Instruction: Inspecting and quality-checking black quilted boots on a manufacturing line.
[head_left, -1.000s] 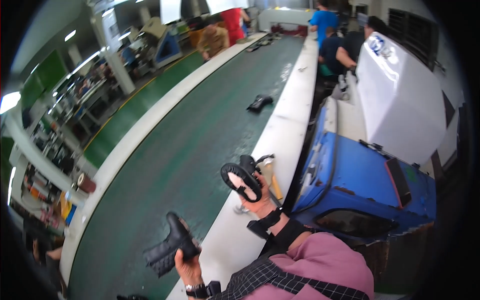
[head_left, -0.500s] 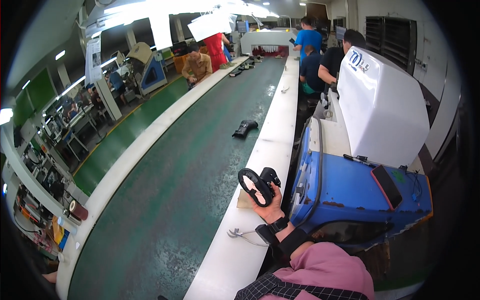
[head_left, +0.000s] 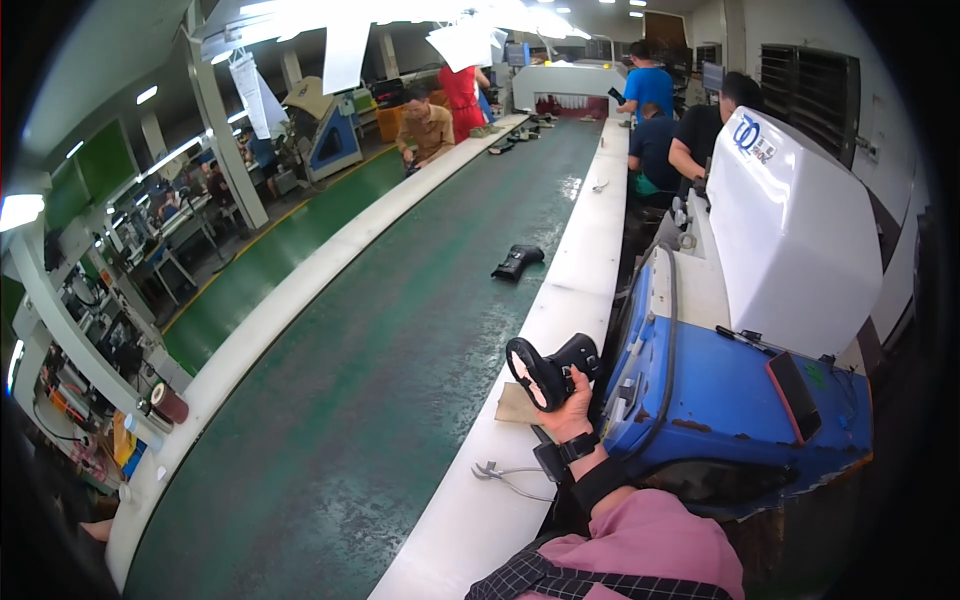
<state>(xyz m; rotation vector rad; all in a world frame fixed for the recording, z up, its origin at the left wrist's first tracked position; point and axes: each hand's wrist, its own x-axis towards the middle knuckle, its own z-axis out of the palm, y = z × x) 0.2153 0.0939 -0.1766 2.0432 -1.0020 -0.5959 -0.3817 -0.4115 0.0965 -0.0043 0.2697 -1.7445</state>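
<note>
My right hand (head_left: 570, 412) is closed around a black boot (head_left: 537, 375) with buckled straps, its pale, unfinished-looking underside turned up and partly toward me. A dark band and a small black device are strapped on that wrist. Under the hand, a tan flat piece (head_left: 516, 404) lies on the white ledge (head_left: 440, 540). A pair of metal pincers (head_left: 510, 476) rests on the same ledge beside my forearm, its handles partly hidden. Nothing of my left hand shows.
A green conveyor belt (head_left: 330, 400) runs away, carrying another black boot (head_left: 517, 262). At right stands a blue machine (head_left: 700, 390) with a white hood (head_left: 790, 230) and a phone (head_left: 793, 397) on top. Several people work along the line; another person's arm (head_left: 97, 530) shows far left.
The whole scene has shifted right in the picture as the view turned left. The boot in my right hand has tilted, showing more of its shaft.
</note>
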